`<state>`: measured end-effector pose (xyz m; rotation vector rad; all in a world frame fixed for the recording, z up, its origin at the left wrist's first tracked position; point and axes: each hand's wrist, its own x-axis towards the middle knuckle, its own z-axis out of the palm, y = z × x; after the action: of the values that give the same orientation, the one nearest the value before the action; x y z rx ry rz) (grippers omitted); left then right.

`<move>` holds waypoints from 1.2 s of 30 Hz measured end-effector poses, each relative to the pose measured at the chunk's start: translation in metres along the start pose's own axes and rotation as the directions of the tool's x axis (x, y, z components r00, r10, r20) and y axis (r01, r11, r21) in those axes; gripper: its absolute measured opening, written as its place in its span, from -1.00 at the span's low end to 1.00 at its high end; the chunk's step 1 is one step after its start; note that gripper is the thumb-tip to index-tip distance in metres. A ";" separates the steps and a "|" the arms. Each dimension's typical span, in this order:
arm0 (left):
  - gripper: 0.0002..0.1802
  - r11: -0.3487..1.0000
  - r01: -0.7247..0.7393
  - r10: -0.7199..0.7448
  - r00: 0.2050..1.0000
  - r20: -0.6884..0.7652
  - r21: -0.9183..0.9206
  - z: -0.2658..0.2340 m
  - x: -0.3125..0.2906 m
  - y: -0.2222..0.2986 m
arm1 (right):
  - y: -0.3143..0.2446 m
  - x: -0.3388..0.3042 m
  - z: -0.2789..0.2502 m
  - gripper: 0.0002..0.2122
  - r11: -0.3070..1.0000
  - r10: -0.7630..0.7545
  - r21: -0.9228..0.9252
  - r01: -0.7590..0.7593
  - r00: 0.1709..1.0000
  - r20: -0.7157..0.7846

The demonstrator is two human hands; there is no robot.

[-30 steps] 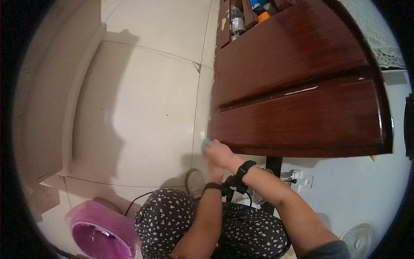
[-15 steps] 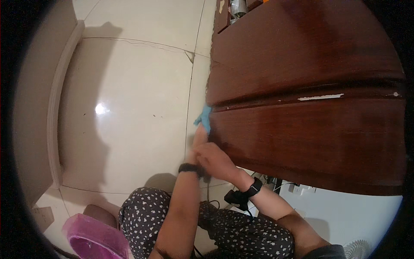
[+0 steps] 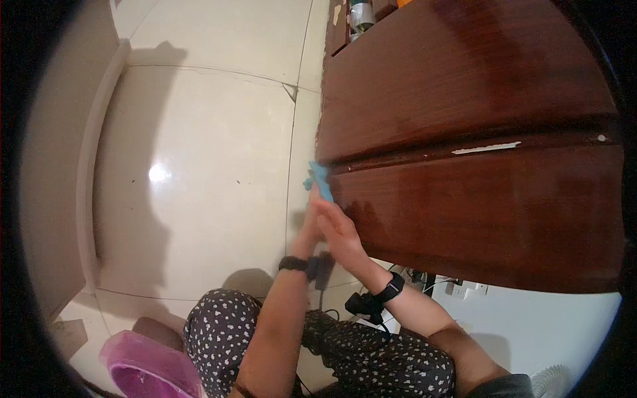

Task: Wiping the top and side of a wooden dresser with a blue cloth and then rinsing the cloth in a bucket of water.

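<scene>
A crumpled blue cloth (image 3: 321, 182) is held at the left edge of a dark reddish-brown wooden panel (image 3: 464, 205), beside the end of its long groove. My left hand (image 3: 310, 215) is shut on the cloth, its fingers partly covered by it. Close against that hand lies my right hand (image 3: 342, 235), blurred, its fingers looking stretched out toward the cloth's lower end. Whether it touches the cloth I cannot tell. Each wrist wears a black band (image 3: 393, 286).
Pale floor tiles (image 3: 219, 146) spread along the left. A pink translucent bin (image 3: 149, 358) stands at lower left. White sockets with plugs and cables (image 3: 462, 289) sit below the panel, above a pale surface (image 3: 531, 325). Small items fill a compartment (image 3: 361, 16) at the top.
My right hand has moved up and to the right, from beside my left wrist to near the cloth, and its fingers look straighter. The cloth has shifted slightly.
</scene>
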<state>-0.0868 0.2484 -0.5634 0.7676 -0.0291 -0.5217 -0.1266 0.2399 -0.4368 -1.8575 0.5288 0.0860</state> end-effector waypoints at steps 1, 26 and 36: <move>-0.63 0.998 -0.065 0.064 0.998 -0.016 -0.026 0.007 0.005 0.003 | 0.000 0.000 -0.001 -0.74 1.000 -0.008 -0.005 0.008 1.000 -0.003; -0.38 0.868 -0.384 0.305 0.912 0.273 0.314 0.128 -0.021 0.077 | -0.131 -0.018 -0.039 -0.65 0.109 -0.437 -0.982 0.157 0.895 0.095; -0.34 0.854 -0.260 0.181 0.961 0.210 0.452 0.078 -0.037 0.069 | -0.101 0.002 -0.026 -0.64 -0.278 -0.228 -0.960 0.032 0.969 0.098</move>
<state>-0.1057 0.2560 -0.4551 1.1872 -0.4065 -0.3543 -0.0896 0.2408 -0.3390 -3.7216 0.2151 0.3511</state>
